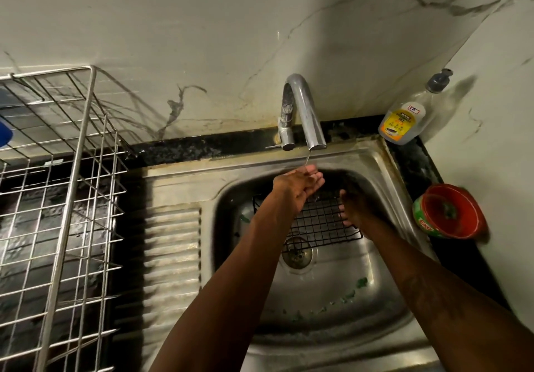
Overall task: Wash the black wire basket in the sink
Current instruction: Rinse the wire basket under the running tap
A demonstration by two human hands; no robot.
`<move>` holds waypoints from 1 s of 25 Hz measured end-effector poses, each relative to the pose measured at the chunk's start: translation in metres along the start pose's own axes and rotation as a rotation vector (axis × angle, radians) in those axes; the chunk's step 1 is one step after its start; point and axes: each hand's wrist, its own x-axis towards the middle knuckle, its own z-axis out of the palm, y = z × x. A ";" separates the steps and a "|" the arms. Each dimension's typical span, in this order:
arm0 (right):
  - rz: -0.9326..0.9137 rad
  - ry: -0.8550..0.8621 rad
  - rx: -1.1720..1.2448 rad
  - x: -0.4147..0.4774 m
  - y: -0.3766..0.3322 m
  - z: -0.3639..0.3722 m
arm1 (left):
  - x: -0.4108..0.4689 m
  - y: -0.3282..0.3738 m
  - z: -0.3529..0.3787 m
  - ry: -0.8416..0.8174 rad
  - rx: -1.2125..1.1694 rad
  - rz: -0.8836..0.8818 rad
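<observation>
The black wire basket (319, 221) lies in the steel sink (341, 299), near the back, above the drain. My left hand (299, 185) is held under the tap (303, 111), fingers straight and cupped, a thin stream of water falling on them. It holds nothing. My right hand (354, 210) is over the basket's right edge, blurred and in shadow; its fingers touch or hook the wire, and I cannot tell whether they grip it.
A steel dish rack (57, 198) stands on the counter at the left. A dish soap bottle (410, 117) stands behind the sink's right corner. A red and green tub (450, 212) sits on the right counter edge. Green scraps lie in the sink's front part.
</observation>
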 end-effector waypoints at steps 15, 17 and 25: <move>-0.188 0.140 -0.330 -0.023 -0.025 -0.011 | 0.018 -0.015 -0.024 0.287 0.158 -0.012; -0.198 0.155 -0.321 -0.037 -0.037 -0.010 | 0.020 -0.009 -0.026 0.335 0.126 0.013; -0.442 0.120 -0.204 -0.072 -0.051 0.011 | 0.020 0.027 -0.009 0.438 0.094 0.324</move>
